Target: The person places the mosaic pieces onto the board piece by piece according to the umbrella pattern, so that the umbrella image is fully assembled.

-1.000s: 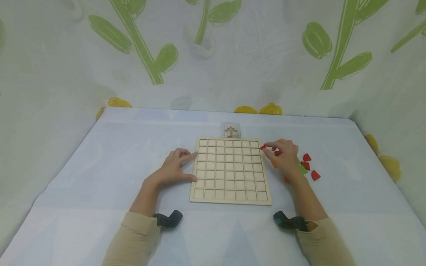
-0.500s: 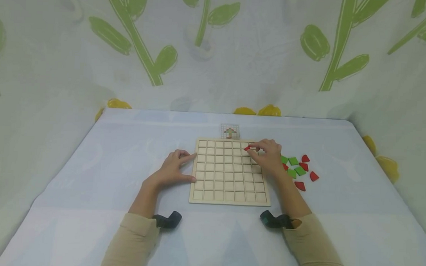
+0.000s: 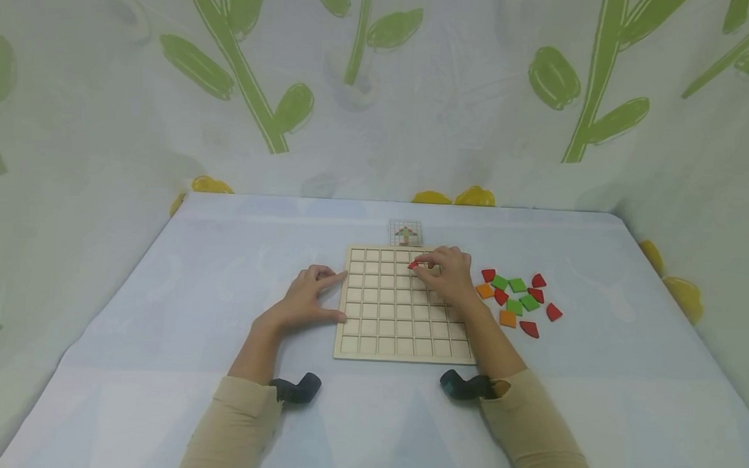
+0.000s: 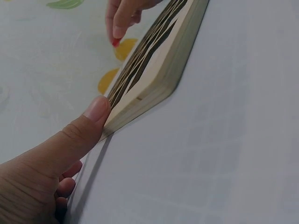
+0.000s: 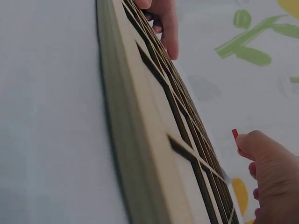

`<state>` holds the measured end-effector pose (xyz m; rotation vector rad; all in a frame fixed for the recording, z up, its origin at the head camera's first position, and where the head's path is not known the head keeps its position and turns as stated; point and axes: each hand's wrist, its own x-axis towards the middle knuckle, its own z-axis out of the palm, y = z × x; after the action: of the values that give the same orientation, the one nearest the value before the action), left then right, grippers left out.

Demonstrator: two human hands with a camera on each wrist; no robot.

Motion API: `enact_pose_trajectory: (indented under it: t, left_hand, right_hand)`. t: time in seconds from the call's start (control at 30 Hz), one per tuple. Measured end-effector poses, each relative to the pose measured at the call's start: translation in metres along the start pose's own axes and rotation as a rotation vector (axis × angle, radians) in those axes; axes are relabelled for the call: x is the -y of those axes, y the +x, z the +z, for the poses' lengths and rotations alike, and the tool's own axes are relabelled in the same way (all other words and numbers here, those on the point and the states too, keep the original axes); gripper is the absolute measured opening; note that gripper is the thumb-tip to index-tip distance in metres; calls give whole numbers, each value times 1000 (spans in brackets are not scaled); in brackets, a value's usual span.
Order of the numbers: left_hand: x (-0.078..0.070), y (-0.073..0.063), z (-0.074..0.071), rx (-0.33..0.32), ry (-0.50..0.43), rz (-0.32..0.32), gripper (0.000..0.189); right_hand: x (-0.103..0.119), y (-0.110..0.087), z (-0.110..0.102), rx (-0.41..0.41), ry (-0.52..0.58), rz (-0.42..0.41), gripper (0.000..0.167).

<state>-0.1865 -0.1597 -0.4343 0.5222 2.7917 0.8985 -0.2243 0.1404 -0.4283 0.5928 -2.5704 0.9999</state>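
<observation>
My right hand [image 3: 450,276] pinches a small red tile [image 3: 413,265] between thumb and index finger, above the upper middle cells of a wooden grid board [image 3: 405,329]. In the right wrist view the red tile [image 5: 235,134] pokes out past the fingertips, apart from the board. At the board's left edge lies my left hand [image 3: 305,297], thumb and index finger spread and touching the rim. Its thumb [image 4: 96,112] presses the wooden side in the left wrist view. The cells that show hold no tiles; the right hand and forearm cover some on the right.
Right of the board lie several loose tiles: red fan-shaped ones [image 3: 554,312], green ones [image 3: 530,303] and orange ones [image 3: 508,318]. A small card [image 3: 405,232] with a coloured grid pattern sits at the board's far edge. A patterned backdrop [image 3: 453,113] rises behind the table.
My right hand has moved left with the red tile, from the board's right edge to over its upper middle, uncovering the loose tiles. My left hand has stayed at the left edge.
</observation>
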Motion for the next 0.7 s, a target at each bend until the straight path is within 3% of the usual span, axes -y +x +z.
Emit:
enact_pose_trajectory:
  t: [0.4,0.7]
  left_hand:
    - [1,0,1,-6,-3,0,88]
    - [0,0,1,-4,3,-2,89]
  right_hand:
    - [5,7,14,43,-103,-5,21]
    - [6,8,15,116,-124,66,19]
